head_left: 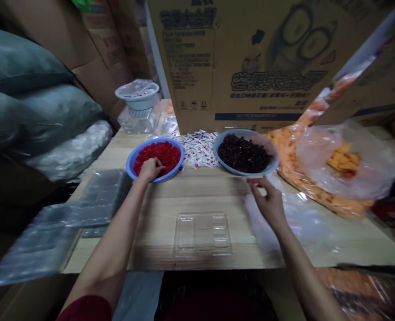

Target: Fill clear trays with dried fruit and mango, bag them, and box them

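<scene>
My left hand (pixel 151 169) reaches into a blue bowl (pixel 129 166) of small glossy red pieces (pixel 162 154). Its fingers are curled together and their tips are down among the pieces; how many they grip is hidden. In front of a second bowl (pixel 275 157), filled with dark, nearly black pieces (pixel 244 154), hovers my right hand (pixel 267 198). Thumb and fingers there are bent together in a pinch, slightly blurred, and I cannot make out anything between them. A clear plastic tray (pixel 202 234) with several compartments lies on the table between my forearms, touched by neither hand.
Small printed white sachets (pixel 200 149) are heaped between the bowls. Stacked clear trays (pixel 100 196) lie left, plastic bags (pixel 304 223) right. An orange-filled bag (pixel 344 165) sits far right. A large carton (pixel 197 102) stands behind; a small basin (pixel 139 98) is back left.
</scene>
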The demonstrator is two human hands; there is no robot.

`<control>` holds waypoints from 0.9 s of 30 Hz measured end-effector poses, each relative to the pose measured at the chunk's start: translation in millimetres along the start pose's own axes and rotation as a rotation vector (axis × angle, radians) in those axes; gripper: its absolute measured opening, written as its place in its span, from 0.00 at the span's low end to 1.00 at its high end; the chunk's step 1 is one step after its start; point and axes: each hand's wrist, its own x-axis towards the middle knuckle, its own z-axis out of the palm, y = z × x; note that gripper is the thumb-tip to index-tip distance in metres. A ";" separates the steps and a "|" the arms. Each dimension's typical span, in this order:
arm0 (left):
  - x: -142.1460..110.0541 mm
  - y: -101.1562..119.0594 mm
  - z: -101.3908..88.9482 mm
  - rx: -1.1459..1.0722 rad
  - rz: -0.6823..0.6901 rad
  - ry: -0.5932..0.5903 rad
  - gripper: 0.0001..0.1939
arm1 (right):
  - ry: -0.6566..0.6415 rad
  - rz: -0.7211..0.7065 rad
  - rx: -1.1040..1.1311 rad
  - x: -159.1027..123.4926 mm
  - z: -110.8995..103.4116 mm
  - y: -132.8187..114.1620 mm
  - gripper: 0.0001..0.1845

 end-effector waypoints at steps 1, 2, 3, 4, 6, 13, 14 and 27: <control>-1.5 -0.7 0.3 -0.036 0.001 0.033 0.08 | 0.047 0.026 -0.068 21.1 -8.2 8.0 0.13; -3.0 -1.0 0.8 -0.073 -0.001 0.067 0.09 | 0.035 0.055 -0.159 42.9 -13.4 17.4 0.14; -4.3 -1.0 1.3 -0.111 -0.005 0.101 0.09 | -0.037 0.105 -0.284 64.6 -15.2 27.4 0.14; -5.5 -0.6 1.7 -0.146 -0.012 0.138 0.11 | -0.143 0.156 -0.408 85.3 -13.8 37.4 0.15; -7.9 1.0 1.0 -0.211 -0.026 0.220 0.13 | -0.241 0.196 -0.478 120.5 -2.9 54.4 0.13; -66.5 39.3 5.7 -0.408 0.070 0.378 0.13 | -0.307 0.280 -0.564 159.6 41.6 82.1 0.14; -85.6 52.1 12.9 -0.439 0.114 0.321 0.14 | -0.298 0.281 -0.564 159.2 42.2 83.8 0.14; -214.6 119.2 115.5 -0.258 0.602 -0.164 0.09 | -0.317 -0.002 0.231 16.8 12.6 -3.1 0.08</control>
